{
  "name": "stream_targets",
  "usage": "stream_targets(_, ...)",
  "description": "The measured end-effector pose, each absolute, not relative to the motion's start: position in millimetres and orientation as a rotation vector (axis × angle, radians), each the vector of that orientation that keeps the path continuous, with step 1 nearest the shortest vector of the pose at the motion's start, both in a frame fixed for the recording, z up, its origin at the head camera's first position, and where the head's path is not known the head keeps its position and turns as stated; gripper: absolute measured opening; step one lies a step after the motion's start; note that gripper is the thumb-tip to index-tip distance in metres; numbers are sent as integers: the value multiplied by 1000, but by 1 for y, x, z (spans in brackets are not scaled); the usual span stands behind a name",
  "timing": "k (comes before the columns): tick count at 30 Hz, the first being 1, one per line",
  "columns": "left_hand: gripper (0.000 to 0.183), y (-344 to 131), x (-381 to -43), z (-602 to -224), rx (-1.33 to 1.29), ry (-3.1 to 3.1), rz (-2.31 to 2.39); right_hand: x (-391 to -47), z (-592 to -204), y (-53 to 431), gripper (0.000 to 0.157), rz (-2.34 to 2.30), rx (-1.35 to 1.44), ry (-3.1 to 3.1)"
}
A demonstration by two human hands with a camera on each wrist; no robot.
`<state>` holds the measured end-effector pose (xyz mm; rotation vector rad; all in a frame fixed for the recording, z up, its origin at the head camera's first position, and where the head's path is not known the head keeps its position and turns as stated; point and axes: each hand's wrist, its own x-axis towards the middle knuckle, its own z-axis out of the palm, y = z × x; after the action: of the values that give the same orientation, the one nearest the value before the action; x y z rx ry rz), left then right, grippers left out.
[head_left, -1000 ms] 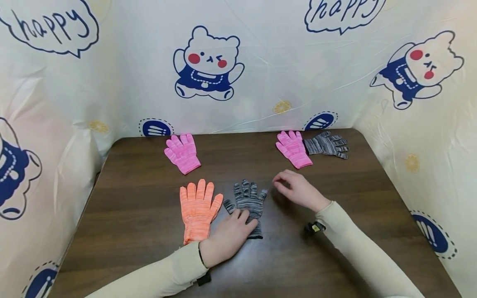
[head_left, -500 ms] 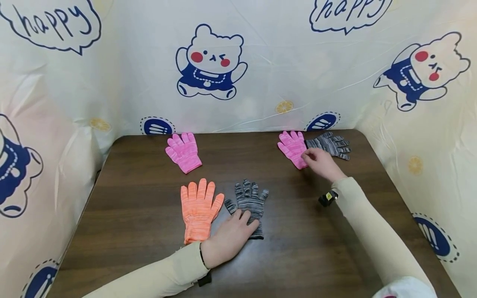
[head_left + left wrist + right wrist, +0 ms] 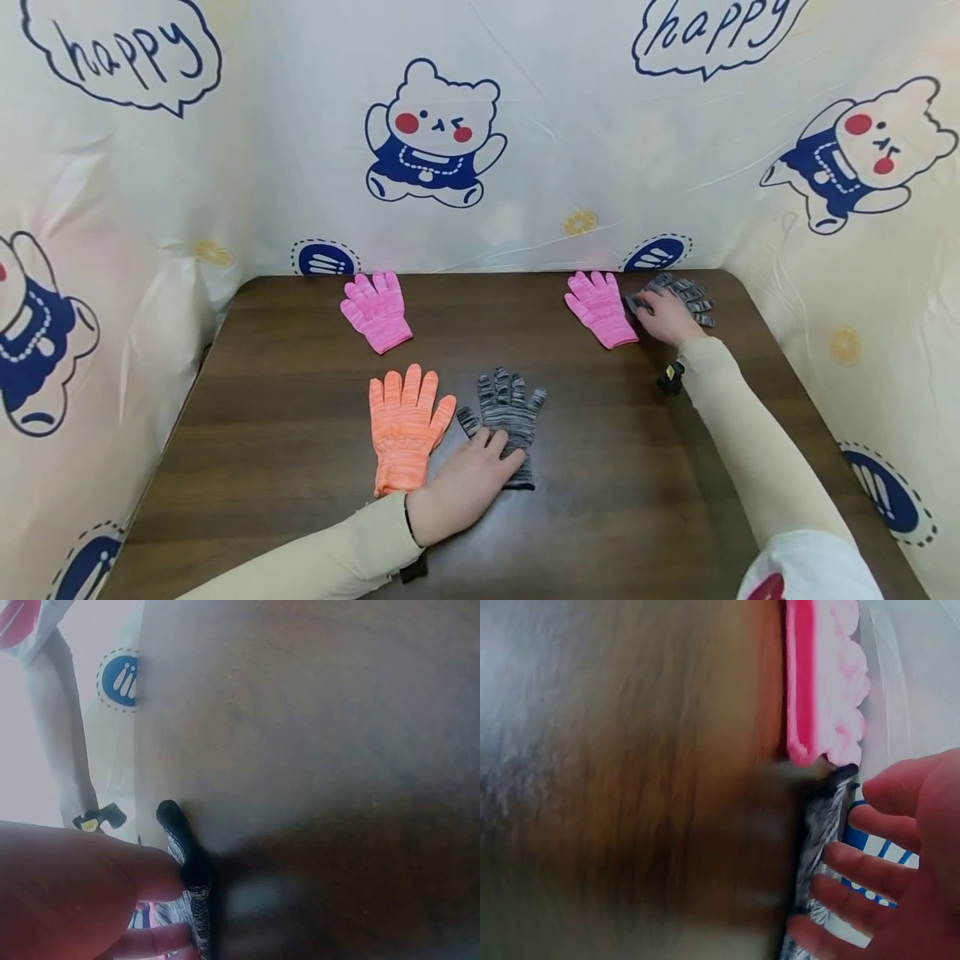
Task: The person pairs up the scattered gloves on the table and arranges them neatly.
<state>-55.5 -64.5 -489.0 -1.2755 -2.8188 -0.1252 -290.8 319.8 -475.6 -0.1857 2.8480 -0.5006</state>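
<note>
My left hand (image 3: 463,493) rests on the palm of a grey-and-black striped knit glove (image 3: 507,408) near the middle of the table. In the left wrist view, its thumb (image 3: 146,871) touches the glove by the dark cuff. At the far right corner, my right hand (image 3: 670,320) reaches over a second grey striped glove (image 3: 684,290), partly covering it. The right wrist view has that hand's fingers (image 3: 870,870) spread and slightly bent over this glove's edge, with no grip visible. An orange glove (image 3: 405,429) lies flat just left of the nearer grey one.
Two pink gloves lie along the back of the brown table (image 3: 300,467): one pink glove (image 3: 377,314) at left, another pink glove (image 3: 602,310) beside the far grey glove. A white printed curtain (image 3: 540,150) stands behind and at both sides.
My right hand has moved away from the table's middle, past the right pink glove, to the far grey glove. The left hand stays on the nearer grey glove.
</note>
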Motion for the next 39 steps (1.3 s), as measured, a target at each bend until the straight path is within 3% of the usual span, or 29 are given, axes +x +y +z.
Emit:
stream_targets(17,29,-63,-55,-487,-1287,-2860,-173,-269,-484,349,30,-515,-208,2904)
stream_targets(39,29,-63,-54,-487,-1264,-2865,-171,-237,-488,348,34,-535,-231,2896)
